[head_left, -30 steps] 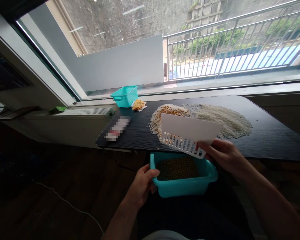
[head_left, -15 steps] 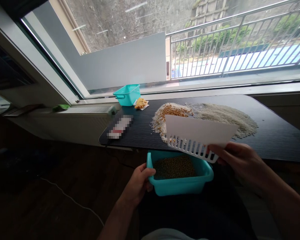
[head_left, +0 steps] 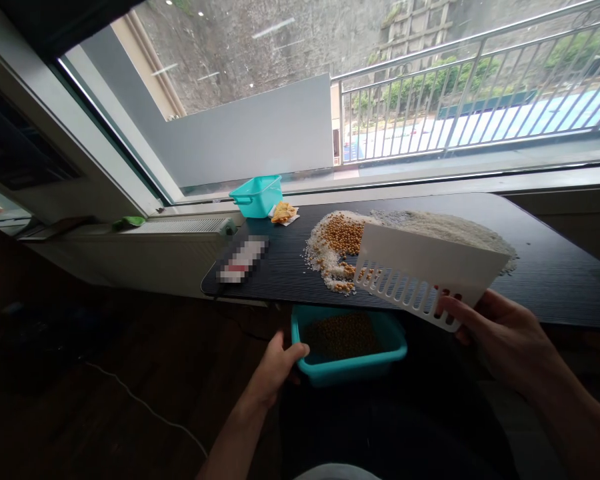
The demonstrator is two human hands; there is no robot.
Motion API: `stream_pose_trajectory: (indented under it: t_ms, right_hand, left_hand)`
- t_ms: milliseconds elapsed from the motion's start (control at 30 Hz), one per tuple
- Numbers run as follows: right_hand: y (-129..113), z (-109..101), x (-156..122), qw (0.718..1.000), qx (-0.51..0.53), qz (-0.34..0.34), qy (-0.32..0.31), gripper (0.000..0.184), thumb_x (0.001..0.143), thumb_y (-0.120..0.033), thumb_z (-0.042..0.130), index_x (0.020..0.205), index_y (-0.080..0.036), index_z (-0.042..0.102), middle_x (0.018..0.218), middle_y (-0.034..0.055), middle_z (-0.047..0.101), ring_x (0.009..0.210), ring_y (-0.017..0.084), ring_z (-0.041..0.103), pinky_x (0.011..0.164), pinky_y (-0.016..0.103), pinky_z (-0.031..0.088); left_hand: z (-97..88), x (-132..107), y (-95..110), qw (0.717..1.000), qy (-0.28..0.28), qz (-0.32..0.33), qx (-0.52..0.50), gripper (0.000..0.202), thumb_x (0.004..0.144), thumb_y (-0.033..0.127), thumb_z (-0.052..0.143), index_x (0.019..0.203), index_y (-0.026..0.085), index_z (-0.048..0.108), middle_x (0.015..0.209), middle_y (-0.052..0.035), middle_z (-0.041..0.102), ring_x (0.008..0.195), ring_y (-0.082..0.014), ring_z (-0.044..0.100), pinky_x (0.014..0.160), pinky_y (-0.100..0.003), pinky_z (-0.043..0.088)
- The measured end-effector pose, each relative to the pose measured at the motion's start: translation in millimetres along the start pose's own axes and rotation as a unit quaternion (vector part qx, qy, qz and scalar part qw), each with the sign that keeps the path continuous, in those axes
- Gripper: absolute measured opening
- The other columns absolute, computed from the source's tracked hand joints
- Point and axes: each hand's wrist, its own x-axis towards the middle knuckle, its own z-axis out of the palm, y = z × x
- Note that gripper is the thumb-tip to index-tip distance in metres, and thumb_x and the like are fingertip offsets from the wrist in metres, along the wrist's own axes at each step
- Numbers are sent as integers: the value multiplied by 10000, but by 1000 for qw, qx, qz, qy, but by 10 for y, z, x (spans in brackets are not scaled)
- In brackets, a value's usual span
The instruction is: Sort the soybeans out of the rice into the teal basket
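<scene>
My left hand (head_left: 279,363) grips the left end of a turquoise plastic basin (head_left: 353,365), its thumb over the rim. Inside the basin lies a layer of yellowish-brown beans (head_left: 347,335), in shadow below the table edge. A white slotted plastic sheet (head_left: 433,263) is pinched in my right hand (head_left: 500,330) by its lower right corner. The sheet hangs tilted over the table's front part, slots downward, hiding some of what lies behind it. To its left are soybeans (head_left: 344,233) mixed with white grains (head_left: 317,247) that look like rice.
A greyish-white grain pile (head_left: 450,225) spreads on the right of the dark table (head_left: 280,267). At the back left stand another turquoise basin (head_left: 259,197) and a crumpled yellowish item (head_left: 283,213) on white paper. A blurred flat object (head_left: 245,259) lies near the left edge. The window is behind.
My right hand has moved the slotted sheet to the right, uncovering more soybeans. The basin in my left hand has shifted slightly left.
</scene>
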Motion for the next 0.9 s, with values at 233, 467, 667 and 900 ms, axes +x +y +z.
stream_pose_trajectory:
  t_ms: [233, 467, 667, 900]
  right_hand:
    - [-13, 0, -40, 999, -27, -19, -23, 550, 518, -692, 832, 704, -186, 722, 602, 10, 647, 439, 100, 478, 412, 246, 464]
    - [65, -1, -33, 998, -43, -27, -28, 587, 528, -751, 791, 712, -198, 721, 605, 15, 651, 438, 112, 497, 413, 256, 447]
    - [20, 11, -64, 999, -22, -40, 8, 523, 583, -705, 792, 734, -213, 702, 598, -12, 635, 403, 101, 498, 412, 259, 465]
    - [4, 2, -93, 1000, 5, -25, 3, 560, 527, -730, 805, 716, -210, 717, 652, 15, 683, 465, 162, 629, 435, 289, 555]
  left_hand:
    - [78, 26, -105, 908, 239, 303, 163, 398, 713, 223, 738, 1088, 192, 611, 1145, -118, 628, 1143, -306, 597, 1004, -472, 484]
    - [32, -339, -128, 829, 25, 472, 298, 205, 846, 84, 588, 967, 227, 670, 1033, -93, 719, 1203, -293, 588, 1029, -465, 489]
    - [182, -243, -71, 762, -62, 405, 501, 127, 722, 106, 702, 784, 209, 663, 822, -81, 686, 877, -290, 614, 720, -398, 526]
    - [121, -159, 188, 793, -88, 382, 466, 278, 799, 121, 680, 574, 222, 550, 684, -45, 619, 843, -245, 556, 697, -345, 461]
